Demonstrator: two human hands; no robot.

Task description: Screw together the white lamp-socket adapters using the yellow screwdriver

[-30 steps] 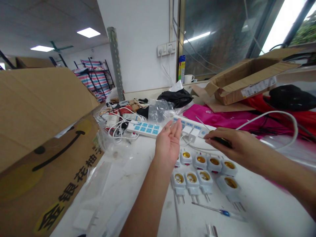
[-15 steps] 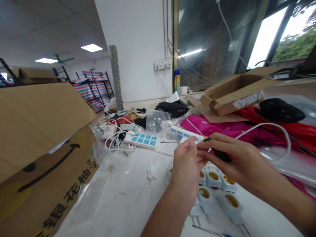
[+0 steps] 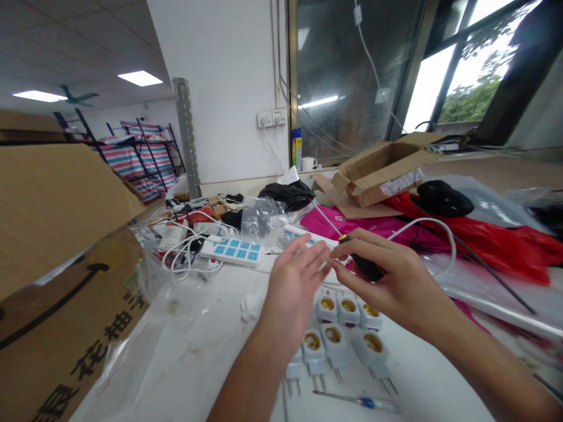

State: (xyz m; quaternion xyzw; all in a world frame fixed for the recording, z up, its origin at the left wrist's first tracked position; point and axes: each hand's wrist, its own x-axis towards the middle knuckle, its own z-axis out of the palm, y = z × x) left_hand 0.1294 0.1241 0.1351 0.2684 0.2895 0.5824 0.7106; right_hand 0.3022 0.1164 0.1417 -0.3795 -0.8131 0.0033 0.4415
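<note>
My right hand (image 3: 387,264) is wrapped round the black and yellow handle of a screwdriver (image 3: 361,265), whose thin metal shaft points away to the upper left. The right thumb and index fingertips come together close to my left fingers; whether something tiny is between them I cannot make out. My left hand (image 3: 292,287) is open, its fingers stretched out toward the right fingertips. Below both hands, several white plug-in lamp sockets (image 3: 334,343) with gold-coloured threaded insides lie in rows, prongs toward me. In front of them lies another screwdriver (image 3: 367,402) with a clear and blue handle.
A white power strip (image 3: 233,251) with blue outlets lies left of centre, beside tangled white cables. Another power strip (image 3: 292,232) is partly behind my left hand. Cardboard boxes stand at the left (image 3: 57,217) and back right (image 3: 382,170). Pink and red plastic bags (image 3: 497,234) cover the right side.
The view has swung to the right. My left fingers have opened and straightened away from the right fingertips. The right hand still holds the screwdriver.
</note>
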